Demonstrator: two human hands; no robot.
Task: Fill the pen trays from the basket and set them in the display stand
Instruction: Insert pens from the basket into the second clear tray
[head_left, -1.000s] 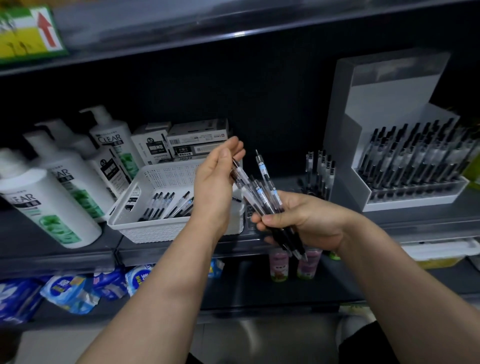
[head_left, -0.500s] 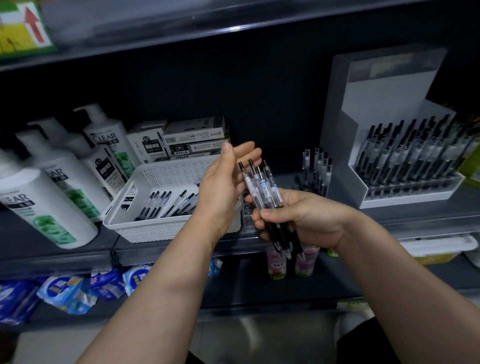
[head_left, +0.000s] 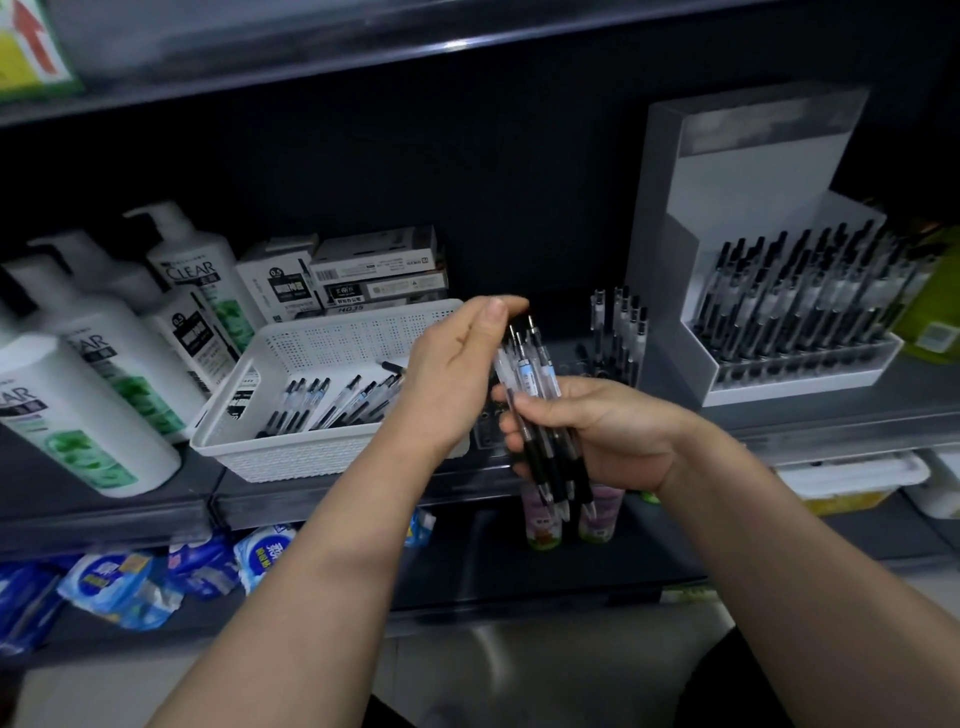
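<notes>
My right hand (head_left: 602, 431) grips a bundle of black-and-clear pens (head_left: 535, 410), tips pointing down. My left hand (head_left: 457, 374) is held flat, with its straight fingers against the upper ends of the bundle. Behind my left hand, the white perforated basket (head_left: 291, 447) on the shelf holds several more pens (head_left: 332, 402). A partly filled pen tray (head_left: 618, 332) stands behind my hands. At the right, the grey display stand (head_left: 727, 208) holds a white tray (head_left: 810, 384) full of pens.
White shampoo bottles (head_left: 78, 395) crowd the shelf at the left. Pen boxes (head_left: 379, 270) are stacked behind the basket. Two small bottles (head_left: 571, 514) and blue packets (head_left: 119, 582) sit on the shelf below. A white tub (head_left: 852, 478) is at lower right.
The pens in my right hand have gone from a splayed fan to a tight bundle. My left hand has shifted right and closed in on their upper ends.
</notes>
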